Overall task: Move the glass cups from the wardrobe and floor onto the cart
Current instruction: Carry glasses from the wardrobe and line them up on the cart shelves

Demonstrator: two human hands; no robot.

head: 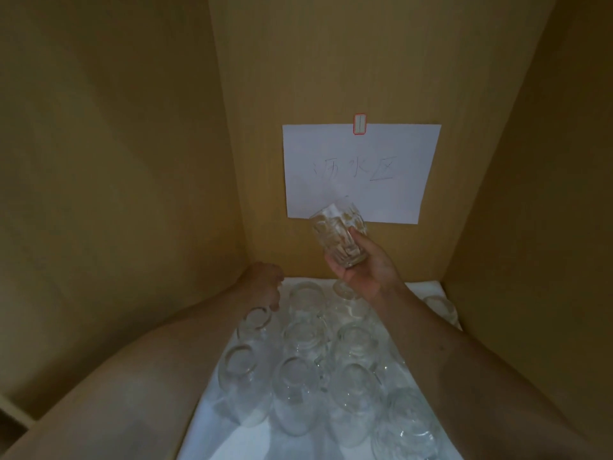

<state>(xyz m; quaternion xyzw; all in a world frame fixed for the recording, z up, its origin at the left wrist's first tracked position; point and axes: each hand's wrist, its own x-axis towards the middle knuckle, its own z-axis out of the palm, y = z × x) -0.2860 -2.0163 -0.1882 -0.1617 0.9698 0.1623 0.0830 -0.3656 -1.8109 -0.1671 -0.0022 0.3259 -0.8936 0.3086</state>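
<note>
I look into a wooden wardrobe compartment. Several clear glass cups point(300, 390) stand upside down on a white cloth point(232, 439) on its floor. My right hand point(363, 267) grips one faceted glass cup point(340, 235) by its base and holds it lifted, tilted, in front of the back panel. My left hand point(265, 283) reaches down at the back left of the group, its fingers curled over the cup point(255, 322) there. Whether it grips that cup is unclear.
A white paper sign point(361, 172) with handwriting is taped to the back panel. Wooden side walls point(116, 161) close in on the left and right. One more cup point(441, 307) stands at the far right edge of the cloth.
</note>
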